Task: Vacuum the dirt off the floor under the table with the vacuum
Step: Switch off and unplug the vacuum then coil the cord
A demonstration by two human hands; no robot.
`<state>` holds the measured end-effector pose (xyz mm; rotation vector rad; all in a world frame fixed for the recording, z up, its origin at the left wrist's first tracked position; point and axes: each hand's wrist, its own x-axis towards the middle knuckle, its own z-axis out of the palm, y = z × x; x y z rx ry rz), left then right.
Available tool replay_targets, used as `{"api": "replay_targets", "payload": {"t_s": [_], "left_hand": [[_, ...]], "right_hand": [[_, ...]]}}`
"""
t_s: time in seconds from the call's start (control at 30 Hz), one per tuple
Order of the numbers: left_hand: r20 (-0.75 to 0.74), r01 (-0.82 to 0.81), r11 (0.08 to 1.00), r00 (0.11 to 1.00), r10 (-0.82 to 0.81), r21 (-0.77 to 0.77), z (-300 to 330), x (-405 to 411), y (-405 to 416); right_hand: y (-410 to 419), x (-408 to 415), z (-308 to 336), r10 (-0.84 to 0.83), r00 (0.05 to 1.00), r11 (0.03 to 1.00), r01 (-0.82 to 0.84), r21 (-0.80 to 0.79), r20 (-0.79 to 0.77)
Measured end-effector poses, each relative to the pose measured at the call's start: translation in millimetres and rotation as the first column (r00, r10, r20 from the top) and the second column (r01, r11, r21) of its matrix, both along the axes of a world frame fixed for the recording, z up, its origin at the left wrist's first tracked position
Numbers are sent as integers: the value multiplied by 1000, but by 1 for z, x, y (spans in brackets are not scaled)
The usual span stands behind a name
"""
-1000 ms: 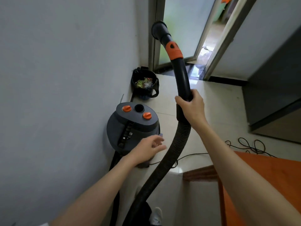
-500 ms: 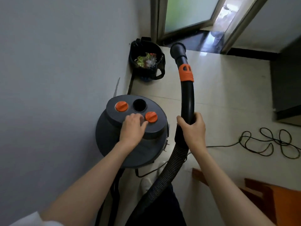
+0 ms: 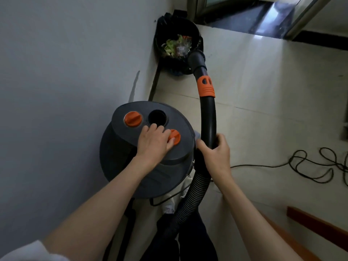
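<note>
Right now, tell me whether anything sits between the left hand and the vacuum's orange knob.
Nothing visible does: the left hand already lies on the vacuum top, fingers touching the right orange knob.

Dim, daylight glare on floor (image 3: 263,59), edges warped.

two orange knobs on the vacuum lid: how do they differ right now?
The left orange knob is fully exposed and untouched; the right orange knob is partly covered by the left hand, whose fingers lie on it. The left knob sits farther back on the vacuum lid, left of the round black port; the right knob sits nearer, right of it. Both are round, orange and ridged.
</note>
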<state>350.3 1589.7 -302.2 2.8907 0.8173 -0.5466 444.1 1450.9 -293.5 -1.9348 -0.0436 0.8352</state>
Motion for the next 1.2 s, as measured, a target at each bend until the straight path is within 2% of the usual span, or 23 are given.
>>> {"api": "replay_targets", "payload": {"t_s": [0.2, 0.33, 0.4, 0.47, 0.57, 0.63, 0.83, 1.2], "left_hand": [[5, -128, 992, 992, 128, 12, -3, 4, -13], [40, -32, 996, 999, 35, -80, 1, -8, 5], [134, -139, 984, 979, 153, -113, 3, -19, 24], [206, -322, 945, 923, 326, -54, 2, -30, 46], [123, -475, 879, 875, 467, 40, -3, -40, 77], [59, -442, 896, 897, 439, 55, -9, -41, 86], [-8, -295, 948, 955, 298, 120, -9, -39, 89], [-22, -323, 944, 945, 325, 75, -5, -37, 86]], "right_hand": [[16, 0, -8, 55, 998, 998, -55, 6, 14], [18, 1, -15, 91, 995, 996, -91, 0, 27], [19, 1, -19, 98, 995, 995, -98, -15, 27], [21, 0, -22, 95, 995, 995, -95, -29, 19], [23, -4, -25, 98, 995, 995, -98, -37, 14], [24, -6, -25, 106, 994, 993, -105, -48, 20], [24, -10, -26, 107, 994, 993, -105, -58, 16], [23, -16, -22, 138, 990, 989, -136, -56, 34]]}}
